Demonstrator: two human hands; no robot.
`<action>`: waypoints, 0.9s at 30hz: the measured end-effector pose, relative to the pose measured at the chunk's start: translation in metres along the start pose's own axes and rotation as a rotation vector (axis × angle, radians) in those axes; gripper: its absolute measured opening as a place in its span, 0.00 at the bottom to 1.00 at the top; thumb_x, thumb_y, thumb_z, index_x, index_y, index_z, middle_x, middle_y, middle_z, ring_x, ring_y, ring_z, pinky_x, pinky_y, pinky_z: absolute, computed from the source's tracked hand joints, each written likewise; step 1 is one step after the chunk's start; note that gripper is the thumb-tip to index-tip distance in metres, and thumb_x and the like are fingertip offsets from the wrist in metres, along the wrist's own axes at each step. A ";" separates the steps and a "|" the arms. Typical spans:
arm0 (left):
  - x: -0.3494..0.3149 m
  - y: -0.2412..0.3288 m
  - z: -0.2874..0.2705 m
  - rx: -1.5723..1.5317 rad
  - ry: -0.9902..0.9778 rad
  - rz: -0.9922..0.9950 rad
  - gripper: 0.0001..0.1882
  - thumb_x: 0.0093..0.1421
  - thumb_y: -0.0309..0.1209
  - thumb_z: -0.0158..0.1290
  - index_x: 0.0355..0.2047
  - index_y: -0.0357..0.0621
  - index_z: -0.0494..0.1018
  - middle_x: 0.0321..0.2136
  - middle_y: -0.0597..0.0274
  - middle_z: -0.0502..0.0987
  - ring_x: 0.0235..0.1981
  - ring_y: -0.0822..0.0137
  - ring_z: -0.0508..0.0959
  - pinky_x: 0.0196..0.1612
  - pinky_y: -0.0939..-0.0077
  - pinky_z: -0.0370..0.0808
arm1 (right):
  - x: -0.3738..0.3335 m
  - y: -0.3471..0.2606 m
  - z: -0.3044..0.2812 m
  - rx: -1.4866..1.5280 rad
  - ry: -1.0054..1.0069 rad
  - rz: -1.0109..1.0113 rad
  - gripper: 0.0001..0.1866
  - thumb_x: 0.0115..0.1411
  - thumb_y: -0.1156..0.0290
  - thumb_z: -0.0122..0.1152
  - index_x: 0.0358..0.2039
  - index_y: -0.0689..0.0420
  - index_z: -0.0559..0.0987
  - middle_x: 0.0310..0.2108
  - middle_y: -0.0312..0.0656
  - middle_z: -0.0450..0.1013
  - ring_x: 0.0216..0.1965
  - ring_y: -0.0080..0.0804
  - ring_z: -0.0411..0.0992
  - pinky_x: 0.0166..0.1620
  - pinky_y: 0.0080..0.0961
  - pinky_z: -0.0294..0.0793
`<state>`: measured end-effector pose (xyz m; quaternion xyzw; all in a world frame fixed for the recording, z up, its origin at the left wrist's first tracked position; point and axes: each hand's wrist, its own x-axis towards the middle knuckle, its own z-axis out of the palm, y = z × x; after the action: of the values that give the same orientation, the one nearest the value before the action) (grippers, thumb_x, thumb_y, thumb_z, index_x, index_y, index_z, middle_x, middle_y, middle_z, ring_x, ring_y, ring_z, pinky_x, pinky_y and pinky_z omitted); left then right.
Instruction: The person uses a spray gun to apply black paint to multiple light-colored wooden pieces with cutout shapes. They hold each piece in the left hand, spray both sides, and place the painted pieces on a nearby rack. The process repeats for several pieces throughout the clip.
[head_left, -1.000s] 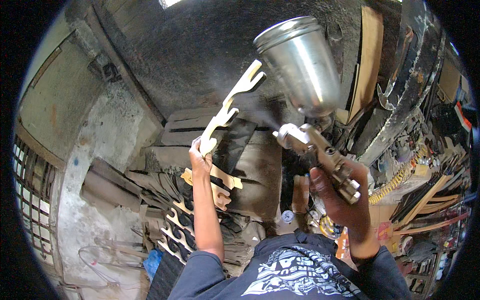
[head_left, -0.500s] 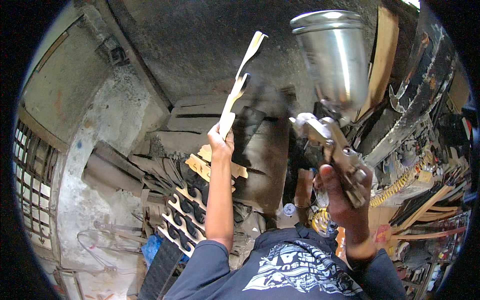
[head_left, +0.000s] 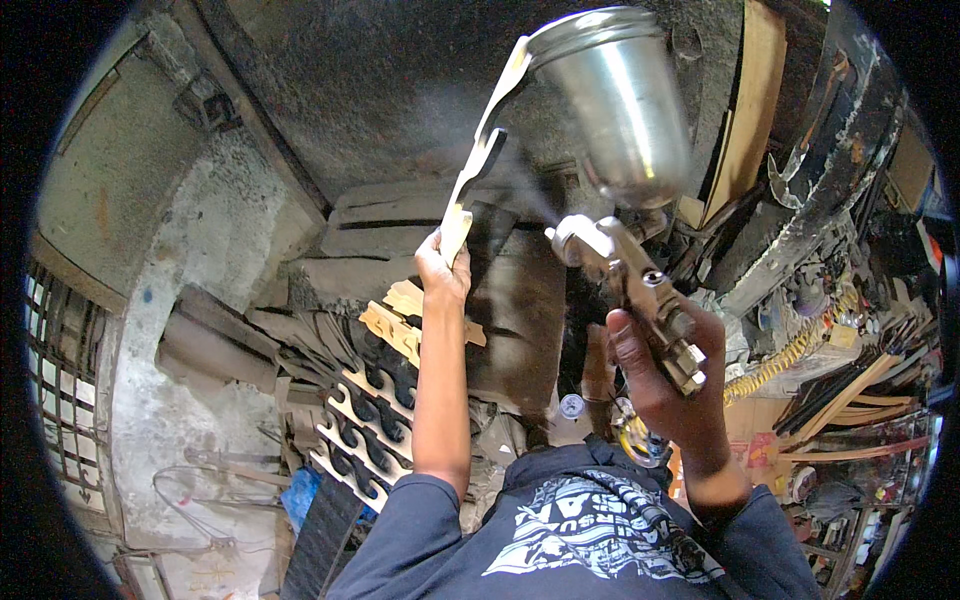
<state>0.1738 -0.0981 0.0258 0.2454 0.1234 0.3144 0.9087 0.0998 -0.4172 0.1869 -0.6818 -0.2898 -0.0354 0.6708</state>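
Spraying toward wood pc point(head_left: 468, 176) — gun point(head_left: 638, 280) in R hand point(head_left: 672, 378).

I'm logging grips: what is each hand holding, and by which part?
Left hand: the pale, wavy-edged piece, by its lower end. Right hand: the metal spray gun, by its handle.

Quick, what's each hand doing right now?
Left hand: closed, holding the pale notched strip near one end.
Right hand: closed, holding the metal spray gun.

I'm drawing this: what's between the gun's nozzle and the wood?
In the head view, a pale mist fans from the nozzle toward the wood.
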 end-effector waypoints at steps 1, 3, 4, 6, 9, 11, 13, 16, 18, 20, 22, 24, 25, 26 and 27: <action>0.000 -0.001 0.003 0.023 0.038 -0.002 0.13 0.62 0.25 0.38 0.38 0.28 0.70 0.31 0.51 0.78 0.29 0.64 0.80 0.32 0.79 0.80 | 0.000 0.001 0.000 0.008 -0.015 0.009 0.06 0.54 0.76 0.62 0.31 0.61 0.75 0.21 0.41 0.75 0.22 0.25 0.75 0.25 0.23 0.71; 0.004 -0.002 0.009 0.004 0.076 0.008 0.13 0.62 0.26 0.38 0.38 0.30 0.71 0.27 0.56 0.77 0.21 0.69 0.76 0.22 0.83 0.75 | -0.002 0.001 -0.001 -0.101 -0.060 -0.039 0.06 0.54 0.74 0.62 0.31 0.60 0.75 0.20 0.41 0.74 0.21 0.27 0.75 0.24 0.24 0.71; 0.007 -0.002 0.011 -0.010 0.042 0.020 0.13 0.62 0.26 0.37 0.37 0.32 0.71 0.25 0.59 0.77 0.17 0.71 0.74 0.17 0.85 0.73 | -0.004 -0.001 -0.002 -0.078 -0.078 0.000 0.07 0.54 0.73 0.62 0.31 0.60 0.75 0.19 0.42 0.74 0.20 0.28 0.75 0.24 0.24 0.71; 0.009 0.002 0.009 0.011 0.057 -0.011 0.12 0.63 0.26 0.39 0.38 0.33 0.72 0.24 0.59 0.76 0.16 0.71 0.74 0.15 0.84 0.72 | -0.007 -0.003 -0.004 -0.115 -0.082 -0.047 0.07 0.54 0.72 0.62 0.32 0.60 0.75 0.19 0.41 0.73 0.20 0.27 0.74 0.24 0.24 0.70; 0.013 0.008 0.001 0.060 0.021 -0.006 0.10 0.63 0.27 0.42 0.38 0.35 0.71 0.23 0.61 0.75 0.17 0.70 0.74 0.18 0.82 0.73 | -0.011 -0.009 -0.012 0.025 -0.103 0.104 0.09 0.56 0.71 0.62 0.34 0.60 0.75 0.22 0.39 0.74 0.22 0.25 0.73 0.26 0.22 0.70; 0.015 0.015 -0.005 0.087 -0.005 -0.039 0.10 0.63 0.28 0.43 0.39 0.35 0.71 0.23 0.61 0.76 0.19 0.70 0.76 0.21 0.82 0.75 | -0.015 -0.010 -0.014 0.081 -0.106 0.150 0.11 0.58 0.70 0.62 0.38 0.60 0.74 0.28 0.38 0.74 0.28 0.24 0.73 0.31 0.21 0.71; 0.015 0.017 -0.006 0.063 -0.102 -0.031 0.10 0.64 0.28 0.43 0.39 0.35 0.70 0.24 0.60 0.76 0.21 0.70 0.77 0.23 0.81 0.76 | -0.017 -0.007 -0.014 0.069 -0.118 0.167 0.12 0.58 0.70 0.62 0.40 0.61 0.73 0.30 0.37 0.74 0.30 0.24 0.73 0.33 0.22 0.71; 0.011 0.016 -0.001 0.056 -0.034 -0.019 0.10 0.64 0.28 0.43 0.38 0.34 0.70 0.24 0.59 0.76 0.21 0.69 0.77 0.23 0.81 0.76 | -0.019 0.006 -0.002 0.103 0.027 0.089 0.14 0.56 0.70 0.64 0.41 0.62 0.73 0.29 0.39 0.74 0.30 0.25 0.74 0.33 0.23 0.71; 0.008 0.014 0.003 0.044 -0.031 -0.014 0.09 0.64 0.28 0.44 0.38 0.34 0.70 0.24 0.59 0.76 0.21 0.69 0.77 0.23 0.81 0.76 | -0.021 0.013 -0.001 0.000 0.009 0.009 0.16 0.55 0.70 0.65 0.42 0.63 0.73 0.30 0.41 0.74 0.31 0.26 0.74 0.33 0.24 0.72; 0.007 0.013 0.002 0.033 0.006 -0.011 0.08 0.64 0.28 0.45 0.36 0.35 0.71 0.24 0.59 0.76 0.20 0.71 0.76 0.22 0.82 0.75 | -0.025 0.017 -0.008 0.055 -0.108 0.173 0.19 0.54 0.70 0.67 0.44 0.64 0.73 0.32 0.44 0.75 0.31 0.28 0.74 0.34 0.24 0.72; 0.009 0.014 -0.007 0.014 0.020 -0.017 0.08 0.64 0.28 0.46 0.35 0.36 0.71 0.22 0.60 0.76 0.18 0.72 0.75 0.19 0.83 0.74 | -0.029 0.016 -0.019 -0.027 -0.198 0.118 0.20 0.54 0.71 0.66 0.45 0.64 0.71 0.34 0.45 0.75 0.31 0.29 0.74 0.34 0.24 0.72; 0.016 0.018 -0.022 -0.017 -0.018 -0.030 0.07 0.63 0.28 0.46 0.34 0.38 0.72 0.21 0.61 0.76 0.17 0.74 0.74 0.16 0.85 0.72 | -0.036 0.013 -0.022 -0.033 -0.113 0.043 0.25 0.55 0.73 0.64 0.51 0.62 0.66 0.37 0.45 0.74 0.32 0.30 0.74 0.37 0.24 0.73; 0.020 0.020 -0.031 0.011 0.012 -0.016 0.06 0.63 0.29 0.48 0.33 0.42 0.73 0.20 0.66 0.75 0.14 0.76 0.72 0.12 0.87 0.67 | -0.040 0.009 -0.027 0.051 -0.118 0.111 0.26 0.55 0.73 0.63 0.52 0.62 0.65 0.39 0.44 0.74 0.34 0.30 0.74 0.38 0.25 0.73; 0.022 0.027 -0.042 0.053 0.016 -0.032 0.05 0.63 0.30 0.48 0.33 0.44 0.73 0.19 0.67 0.75 0.14 0.77 0.71 0.12 0.88 0.66 | -0.044 0.003 -0.033 0.134 -0.123 0.176 0.27 0.56 0.73 0.62 0.53 0.61 0.63 0.40 0.44 0.74 0.36 0.30 0.74 0.39 0.25 0.73; 0.024 0.033 -0.054 0.095 0.004 -0.042 0.04 0.62 0.31 0.49 0.32 0.47 0.73 0.19 0.69 0.74 0.13 0.77 0.71 0.12 0.88 0.66 | -0.046 -0.002 -0.039 0.233 -0.099 0.252 0.29 0.56 0.71 0.62 0.56 0.61 0.61 0.41 0.44 0.74 0.37 0.30 0.74 0.40 0.26 0.73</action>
<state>0.1548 -0.0405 -0.0043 0.2849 0.1450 0.2893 0.9023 0.0739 -0.4702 0.1721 -0.6312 -0.2372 0.1163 0.7292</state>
